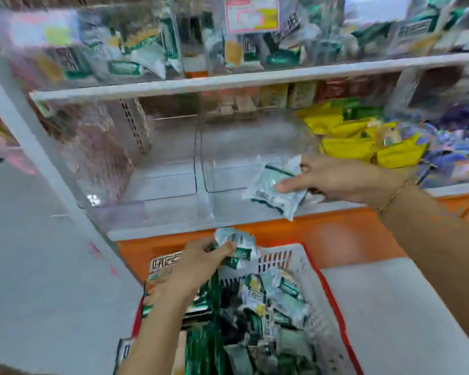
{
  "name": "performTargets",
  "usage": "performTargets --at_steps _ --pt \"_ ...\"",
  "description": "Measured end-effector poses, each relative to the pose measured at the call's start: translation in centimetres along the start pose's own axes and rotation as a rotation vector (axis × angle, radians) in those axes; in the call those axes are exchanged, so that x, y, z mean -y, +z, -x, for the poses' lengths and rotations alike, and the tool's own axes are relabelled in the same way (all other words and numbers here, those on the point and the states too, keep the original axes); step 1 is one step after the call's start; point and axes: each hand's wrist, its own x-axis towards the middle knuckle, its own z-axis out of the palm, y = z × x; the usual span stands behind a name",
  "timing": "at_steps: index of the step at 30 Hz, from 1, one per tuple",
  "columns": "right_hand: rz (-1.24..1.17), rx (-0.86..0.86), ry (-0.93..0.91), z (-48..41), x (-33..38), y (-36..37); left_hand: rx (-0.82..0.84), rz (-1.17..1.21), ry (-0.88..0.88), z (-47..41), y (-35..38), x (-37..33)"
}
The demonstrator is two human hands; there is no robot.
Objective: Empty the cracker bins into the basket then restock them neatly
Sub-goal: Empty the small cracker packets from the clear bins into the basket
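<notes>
Holds a small silver and green cracker packet in the right hand, at the middle right of the frame. Pinches it with the thumb on top and the fingers curled under. Holds it at the front right corner of the right clear bin. Cannot tell if the packet touches the bin floor. Wears a thin gold bracelet on that wrist.

Grips a small bunch of packets in the left hand, at the lower middle of the frame. Curls the fingers and thumb round them, just above the far end of the basket.

Sees the basket at the bottom middle, pale grey with a red rim. Sees a pile of green and silver packets inside it. Sees a big flat pack at the basket's left side, partly under the left hand.

Sees the left clear bin just beside the right one, in the middle of the frame, both on a shelf above an orange base. Sees yellow bags to the right of the bins. Sees a white shelf across the upper part, with more clear bins of green and white packets on top and a pink price tag at the top middle. Looks blurry up there.
</notes>
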Motion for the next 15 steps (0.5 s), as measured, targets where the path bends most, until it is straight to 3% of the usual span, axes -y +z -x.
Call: performTargets --at_steps 6,9,12,15 --pt "0.076 0.185 0.362 -0.9 -14.0 8.8 -0.035 -0.201 -0.182 -3.2 7.9 2.9" --pt "0.135 0.394 0.402 -0.7 -16.0 12.7 -0.105 -0.103 -0.236 -5.2 10.5 5.4" --pt "0.200 0.450 0.329 -0.5 -16.9 16.4 -0.213 0.002 -0.282 -6.3 11.8 7.7" --pt "0.267 0.474 0.295 0.1 -17.0 19.4 -0.195 -0.039 -0.308 -7.3 12.4 10.0"
